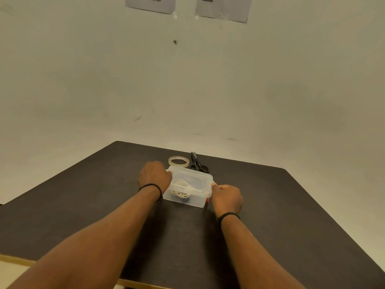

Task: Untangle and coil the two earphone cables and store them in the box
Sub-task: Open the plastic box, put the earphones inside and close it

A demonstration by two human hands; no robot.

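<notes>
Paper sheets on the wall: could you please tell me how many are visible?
2: one sheet at top centre, another to its right; both are cut off by the frame's top edge.

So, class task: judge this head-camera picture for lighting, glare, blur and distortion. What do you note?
Head view: dim, warm light; no glare on the clear box; table edges splay from the wide lens; cables inside blur softly; wall papers unreadable.

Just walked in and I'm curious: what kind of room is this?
Probably a plain office or workroom: a dark table pushed against a bare wall, printed sheets taped up, and a tape roll and scissors beside a clear box.
</notes>
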